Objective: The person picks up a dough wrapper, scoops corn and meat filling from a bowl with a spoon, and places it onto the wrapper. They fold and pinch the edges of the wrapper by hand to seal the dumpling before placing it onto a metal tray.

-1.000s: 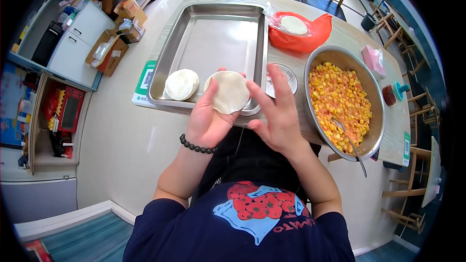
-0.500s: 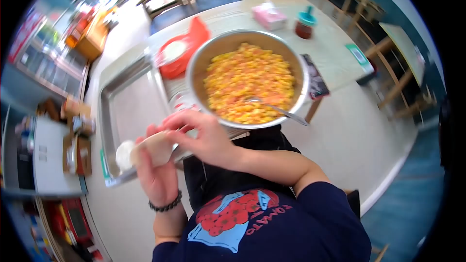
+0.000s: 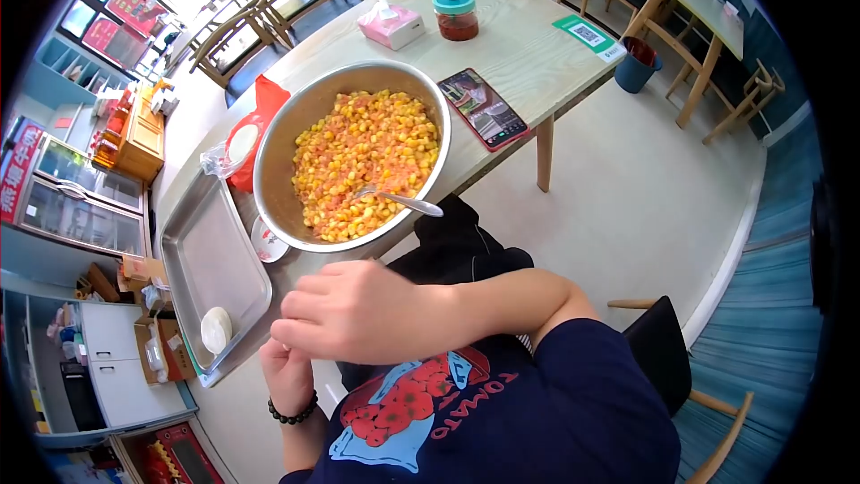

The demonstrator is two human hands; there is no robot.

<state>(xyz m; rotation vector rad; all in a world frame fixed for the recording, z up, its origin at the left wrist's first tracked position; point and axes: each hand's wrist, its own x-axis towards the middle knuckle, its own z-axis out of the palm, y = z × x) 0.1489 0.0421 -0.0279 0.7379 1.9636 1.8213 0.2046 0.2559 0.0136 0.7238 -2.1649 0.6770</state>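
My left hand [image 3: 290,383], wearing a dark bead bracelet, is closed low in front of my shirt. My right hand [image 3: 345,309] is curled over its fingers, and the two hands meet. Their fingertips are mostly covered, so the pale dough wrapper they held half a second ago is hidden behind my right hand. Left of them a white round dough piece [image 3: 216,330] lies in the near corner of the metal tray [image 3: 210,246]. Beyond my hands stands a big steel bowl [image 3: 273,181] of corn and pinkish filling [image 3: 363,161], with a metal spoon [image 3: 408,203] resting in it.
Beside the bowl are a red plastic bag [image 3: 267,108], a small patterned dish [image 3: 268,240] and a phone [image 3: 484,108]. Farther back stand a tissue box [image 3: 391,27] and a teal-lidded jar [image 3: 455,13]. A green code card [image 3: 589,34] lies near the table's right end.
My view has turned, so the table things appear shifted left. My right hand has come over my left one and closed, covering the dough wrapper that showed between them.
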